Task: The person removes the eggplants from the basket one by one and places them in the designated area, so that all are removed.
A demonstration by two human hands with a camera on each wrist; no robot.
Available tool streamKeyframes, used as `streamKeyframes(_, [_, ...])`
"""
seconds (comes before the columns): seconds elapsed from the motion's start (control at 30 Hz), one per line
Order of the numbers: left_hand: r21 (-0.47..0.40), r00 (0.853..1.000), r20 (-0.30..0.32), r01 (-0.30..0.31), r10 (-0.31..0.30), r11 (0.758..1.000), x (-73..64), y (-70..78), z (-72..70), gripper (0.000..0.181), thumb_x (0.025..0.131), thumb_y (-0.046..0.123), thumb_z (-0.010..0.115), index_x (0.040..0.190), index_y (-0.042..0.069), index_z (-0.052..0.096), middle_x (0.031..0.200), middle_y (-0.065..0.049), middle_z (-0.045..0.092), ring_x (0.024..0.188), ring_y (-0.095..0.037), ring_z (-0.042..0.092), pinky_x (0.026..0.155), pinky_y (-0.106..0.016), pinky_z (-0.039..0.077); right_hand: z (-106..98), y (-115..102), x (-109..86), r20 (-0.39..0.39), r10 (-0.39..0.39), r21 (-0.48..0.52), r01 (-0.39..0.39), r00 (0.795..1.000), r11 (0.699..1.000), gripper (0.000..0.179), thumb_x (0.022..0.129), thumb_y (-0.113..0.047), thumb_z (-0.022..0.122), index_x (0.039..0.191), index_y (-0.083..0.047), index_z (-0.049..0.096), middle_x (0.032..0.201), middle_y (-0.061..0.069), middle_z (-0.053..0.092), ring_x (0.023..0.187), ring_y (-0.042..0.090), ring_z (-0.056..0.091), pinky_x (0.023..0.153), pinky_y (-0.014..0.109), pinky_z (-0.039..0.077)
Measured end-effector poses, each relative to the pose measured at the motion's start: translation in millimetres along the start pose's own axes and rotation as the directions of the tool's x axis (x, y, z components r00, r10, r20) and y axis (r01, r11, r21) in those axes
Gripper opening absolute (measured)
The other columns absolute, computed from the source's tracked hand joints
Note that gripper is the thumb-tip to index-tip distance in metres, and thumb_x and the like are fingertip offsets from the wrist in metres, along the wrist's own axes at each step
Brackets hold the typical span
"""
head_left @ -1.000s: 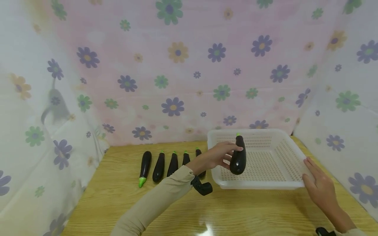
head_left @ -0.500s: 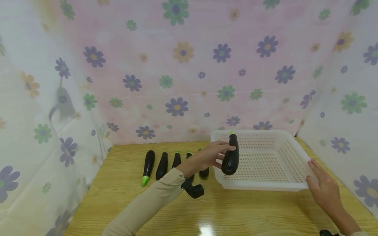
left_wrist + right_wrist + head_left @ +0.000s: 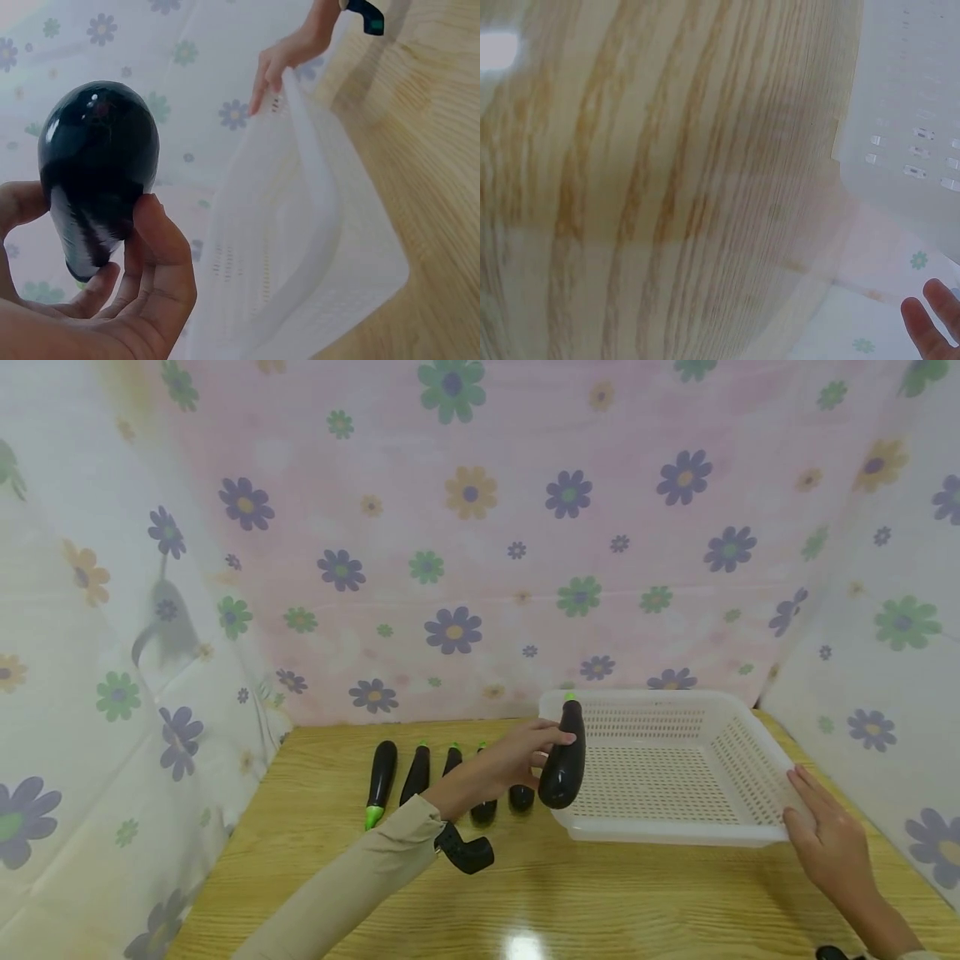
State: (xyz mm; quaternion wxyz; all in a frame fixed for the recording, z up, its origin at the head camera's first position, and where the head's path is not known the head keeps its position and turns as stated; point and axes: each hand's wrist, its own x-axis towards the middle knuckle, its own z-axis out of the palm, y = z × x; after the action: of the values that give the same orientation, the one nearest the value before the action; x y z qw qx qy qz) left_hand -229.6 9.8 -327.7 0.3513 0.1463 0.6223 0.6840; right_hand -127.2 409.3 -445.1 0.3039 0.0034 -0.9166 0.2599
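Note:
My left hand (image 3: 517, 756) holds a dark, glossy eggplant (image 3: 563, 760) at the left end of a white slatted plastic basket (image 3: 675, 837). The green tip points up and away, the fat end towards me. In the left wrist view, thumb and fingers wrap the eggplant (image 3: 97, 150) from both sides. My right hand (image 3: 832, 835) grips the basket's right rim near its front corner. More eggplants lie in a row left of the basket; the leftmost eggplant (image 3: 383, 772) has its green cap turned towards me. My left forearm hides parts of the others.
The wooden table (image 3: 600, 902) runs under everything. A flower-printed cloth (image 3: 495, 568) hangs behind and along both sides. Inside, the basket's perforated floor shows. A black device (image 3: 467, 850) is strapped to my left wrist.
My left hand has carried the eggplant leftward, from over the basket's inside to its left end. My right hand keeps its place on the rim. The head view has turned slightly left.

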Motion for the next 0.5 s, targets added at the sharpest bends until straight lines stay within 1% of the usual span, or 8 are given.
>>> streamKeyframes(0.07, [-0.010,1.000,0.011,-0.009,0.009,1.000,-4.5,0.5,-4.6,0.051,0.082,0.032,0.059,0.127,0.015,0.039,0.112,-0.012,0.051,0.095,-0.026,0.058,0.070,-0.045,0.049,1,1,-0.4,-0.004,-0.002,0.001,0.002,1.000,1.000,0.048,0.085,-0.007,0.044,0.133,-0.006,0.039,0.138,0.005,0.033,0.118,-0.013,0.014,0.100,0.011,0.008])
streamKeyframes(0.13, [-0.016,1.000,0.009,-0.015,0.015,1.000,-8.2,1.4,-8.8,0.051,0.083,0.033,0.058,0.127,0.015,0.039,0.113,-0.012,0.051,0.095,-0.027,0.058,0.070,-0.045,0.049,1,1,-0.8,-0.007,-0.003,0.002,0.003,1.000,1.000,0.048,0.085,-0.007,0.044,0.133,-0.007,0.039,0.138,0.004,0.033,0.118,-0.013,0.014,0.102,0.013,0.008])
streamKeyframes(0.17, [-0.020,1.000,0.006,-0.017,0.017,1.000,-9.7,1.9,-10.6,0.051,0.083,0.033,0.057,0.127,0.015,0.039,0.113,-0.013,0.051,0.095,-0.027,0.058,0.071,-0.045,0.049,1,2,-1.1,-0.009,-0.003,0.002,0.003,1.000,1.000,0.048,0.085,-0.007,0.044,0.133,-0.007,0.039,0.138,0.004,0.033,0.118,-0.013,0.015,0.101,0.012,0.008])
streamKeyframes(0.33, [-0.014,0.999,-0.044,-0.006,0.005,1.000,-16.4,5.0,-16.1,0.053,0.082,0.034,0.058,0.129,0.016,0.039,0.116,-0.011,0.050,0.100,-0.026,0.055,0.073,-0.044,0.048,2,3,-0.9,0.000,-0.005,0.006,0.005,1.000,1.000,0.049,0.085,-0.007,0.044,0.133,-0.007,0.038,0.138,0.002,0.032,0.118,-0.011,0.015,0.101,0.013,0.009])
streamKeyframes(0.43, [-0.003,0.998,-0.068,-0.003,0.003,1.000,-20.8,6.6,-17.6,0.054,0.082,0.034,0.058,0.129,0.016,0.039,0.117,-0.010,0.049,0.103,-0.026,0.052,0.075,-0.045,0.046,1,3,-0.5,0.010,0.004,0.014,-0.004,1.000,1.000,0.049,0.085,-0.007,0.043,0.134,-0.008,0.037,0.139,0.002,0.031,0.120,-0.008,0.015,0.105,0.021,0.010])
streamKeyframes(0.47, [-0.003,0.997,-0.073,-0.005,0.004,1.000,-22.3,7.2,-17.9,0.054,0.082,0.033,0.058,0.129,0.016,0.039,0.117,-0.010,0.050,0.104,-0.026,0.052,0.075,-0.045,0.046,1,2,-0.3,0.013,0.008,0.015,-0.008,1.000,1.000,0.049,0.086,-0.007,0.043,0.134,-0.008,0.036,0.139,0.002,0.030,0.121,-0.007,0.015,0.106,0.026,0.011])
streamKeyframes(0.5, [-0.001,0.997,-0.077,-0.006,0.006,1.000,-23.3,7.2,-18.6,0.053,0.082,0.033,0.058,0.129,0.016,0.040,0.117,-0.010,0.050,0.104,-0.027,0.051,0.075,-0.046,0.045,1,2,-0.3,0.014,0.012,0.016,-0.012,1.000,1.000,0.049,0.086,-0.007,0.043,0.134,-0.008,0.036,0.139,0.002,0.030,0.121,-0.005,0.015,0.106,0.027,0.011])
